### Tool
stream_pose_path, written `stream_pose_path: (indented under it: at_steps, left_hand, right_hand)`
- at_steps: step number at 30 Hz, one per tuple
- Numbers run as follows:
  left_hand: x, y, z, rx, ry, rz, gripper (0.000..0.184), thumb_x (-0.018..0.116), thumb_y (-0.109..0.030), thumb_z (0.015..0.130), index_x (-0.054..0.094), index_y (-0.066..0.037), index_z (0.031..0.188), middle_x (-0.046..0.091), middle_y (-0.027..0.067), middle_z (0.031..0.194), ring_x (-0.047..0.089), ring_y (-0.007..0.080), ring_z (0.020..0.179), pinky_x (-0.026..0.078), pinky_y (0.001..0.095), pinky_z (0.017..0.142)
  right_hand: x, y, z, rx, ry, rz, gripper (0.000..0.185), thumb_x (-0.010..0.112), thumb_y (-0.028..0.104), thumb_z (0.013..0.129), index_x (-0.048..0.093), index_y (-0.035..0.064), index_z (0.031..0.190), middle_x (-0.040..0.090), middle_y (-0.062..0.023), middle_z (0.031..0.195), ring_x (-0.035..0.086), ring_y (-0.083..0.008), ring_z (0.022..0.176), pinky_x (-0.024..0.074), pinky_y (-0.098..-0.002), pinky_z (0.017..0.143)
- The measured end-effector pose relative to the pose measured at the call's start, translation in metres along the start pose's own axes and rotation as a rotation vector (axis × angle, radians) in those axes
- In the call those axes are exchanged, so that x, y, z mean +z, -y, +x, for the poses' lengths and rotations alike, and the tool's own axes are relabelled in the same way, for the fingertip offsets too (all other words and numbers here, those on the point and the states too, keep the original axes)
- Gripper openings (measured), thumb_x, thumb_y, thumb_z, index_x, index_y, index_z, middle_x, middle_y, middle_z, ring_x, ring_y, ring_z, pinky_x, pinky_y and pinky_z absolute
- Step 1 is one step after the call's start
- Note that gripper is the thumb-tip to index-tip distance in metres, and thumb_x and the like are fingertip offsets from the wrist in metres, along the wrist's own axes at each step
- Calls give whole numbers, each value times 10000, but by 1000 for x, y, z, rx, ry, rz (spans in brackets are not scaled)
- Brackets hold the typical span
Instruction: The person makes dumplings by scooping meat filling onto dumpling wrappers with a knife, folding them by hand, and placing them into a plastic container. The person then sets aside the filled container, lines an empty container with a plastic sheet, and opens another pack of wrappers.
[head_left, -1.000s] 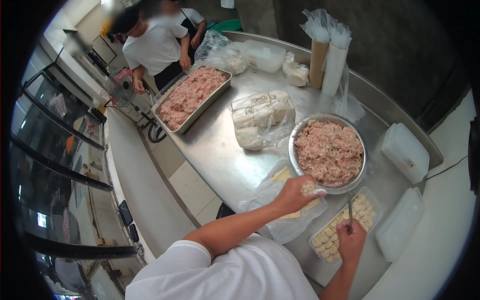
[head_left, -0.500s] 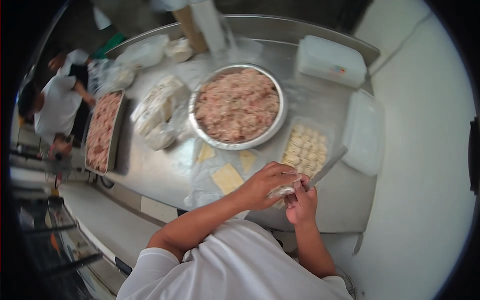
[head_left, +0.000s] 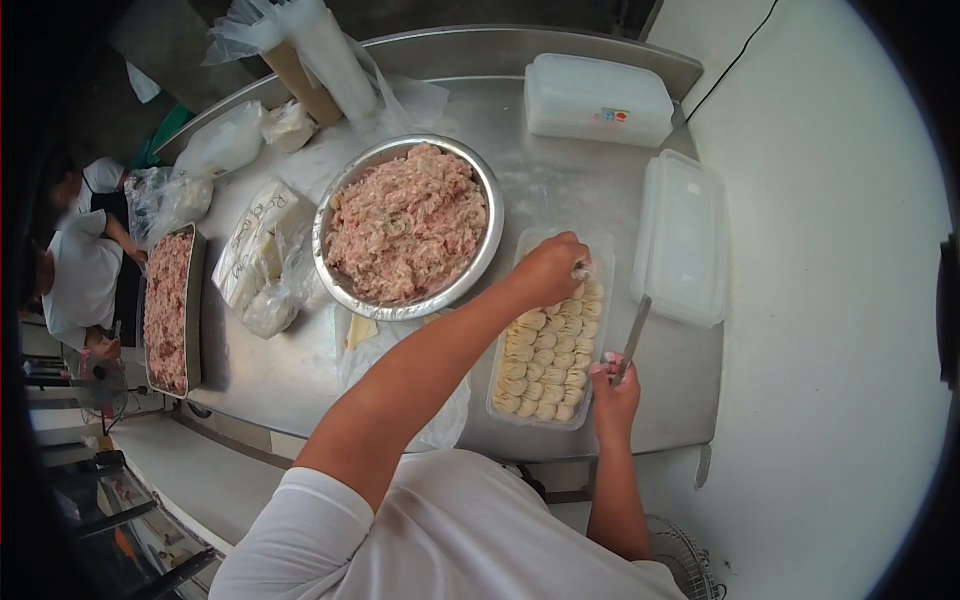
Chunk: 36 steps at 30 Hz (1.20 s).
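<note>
My left hand (head_left: 551, 270) is over the far part of a clear plastic container (head_left: 492, 402), fingers curled down around a dumpling that they mostly hide. Rows of pale pleated dumplings (head_left: 545, 370) fill the nearer part of this container. Beside its right edge, my right hand (head_left: 615, 392) is closed on a flat metal spatula (head_left: 634, 335), its blade pointing up and away. A large steel bowl (head_left: 328, 275) heaped with ground meat filling (head_left: 405, 225) stands to the left. A yellow wrapper (head_left: 361, 330) shows partly behind my left forearm, on a plastic sheet (head_left: 445, 420).
Stacked plastic containers (head_left: 598, 100) and a lidded one (head_left: 682, 240) stand along the right, near the white wall (head_left: 830, 250). Wrapped packages (head_left: 265, 255), a meat-filled tray (head_left: 172, 310) and plastic bag rolls (head_left: 325, 60) lie left and back. Two co-workers (head_left: 85, 255) are at far left.
My left hand has moved away from my right hand, up and over the container's far part. My right hand keeps the spatula, now lower and right of the container. The view has shifted.
</note>
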<state>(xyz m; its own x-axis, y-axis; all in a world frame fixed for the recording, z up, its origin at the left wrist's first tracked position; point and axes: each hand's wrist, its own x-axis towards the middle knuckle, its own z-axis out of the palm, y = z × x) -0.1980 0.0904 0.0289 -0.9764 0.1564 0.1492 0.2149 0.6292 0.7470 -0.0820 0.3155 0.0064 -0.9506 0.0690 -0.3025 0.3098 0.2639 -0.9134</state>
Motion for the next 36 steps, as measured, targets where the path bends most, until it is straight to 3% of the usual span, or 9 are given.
stream_pose_path:
  at_steps: [2,8,11,25,26,28,30,31,36]
  left_hand:
    - [14,2,11,-62,68,-72,202,734,-97,856,694,-22,1039,648,172,1081,637,366,1017,518,416,895]
    - [29,5,14,-117,82,-101,283,725,-59,834,705,-33,1116,667,193,1168,624,381,1092,513,430,954]
    - [35,8,16,-98,122,85,313,702,-41,832,707,-44,1144,687,193,1141,629,382,1100,510,438,956]
    - [31,-10,3,-168,98,96,367,682,-12,795,696,-71,1157,685,174,1110,649,361,1076,522,447,941]
    - [28,-10,-2,-132,111,102,370,683,-8,792,692,-67,1157,683,169,1099,647,363,1071,522,447,938]
    - [7,-18,-31,-33,-14,81,364,687,-9,791,688,-58,1151,678,161,1088,643,362,1059,525,446,925]
    - [-20,-24,-77,88,-149,48,346,706,-20,789,682,-40,1134,667,146,1060,632,354,1037,525,441,906]
    - [-33,-22,-106,99,-173,35,337,722,-30,788,679,-32,1122,661,138,1042,627,348,1026,523,438,899]
    - [-48,11,-248,-191,-255,41,368,796,-50,708,687,-55,1059,639,127,1061,598,353,1023,499,451,929]
  right_hand:
    - [7,-23,1,-27,-30,47,323,714,150,930,609,-14,1187,639,-34,940,581,-103,831,498,-270,759]
    - [11,-32,-1,-84,-12,-30,285,665,170,965,614,-26,1166,665,-60,1022,609,-136,921,497,-303,868]
    - [14,-31,0,-171,-51,-58,255,647,180,978,637,-34,1117,688,-81,922,626,-135,858,507,-290,808]
    - [12,-38,8,-197,-13,-34,263,593,193,1003,614,-32,1138,657,-63,929,594,-141,857,496,-301,818]
    - [7,-35,11,-240,-17,-173,255,585,171,997,610,-25,1159,643,-71,910,596,-173,834,496,-321,806]
    - [2,-21,15,-282,-11,-310,253,577,149,992,606,-17,1180,630,-79,891,597,-205,812,496,-341,795]
    - [3,8,17,-635,-77,-449,255,553,72,957,625,1,1191,603,-120,888,601,-293,787,495,-374,779]
    - [6,27,16,-627,-80,-451,255,553,72,957,625,1,1191,603,-120,888,601,-293,787,495,-374,779]
    - [55,105,32,-810,265,-634,312,558,24,919,676,44,1207,629,-170,945,633,-362,860,505,-421,782]
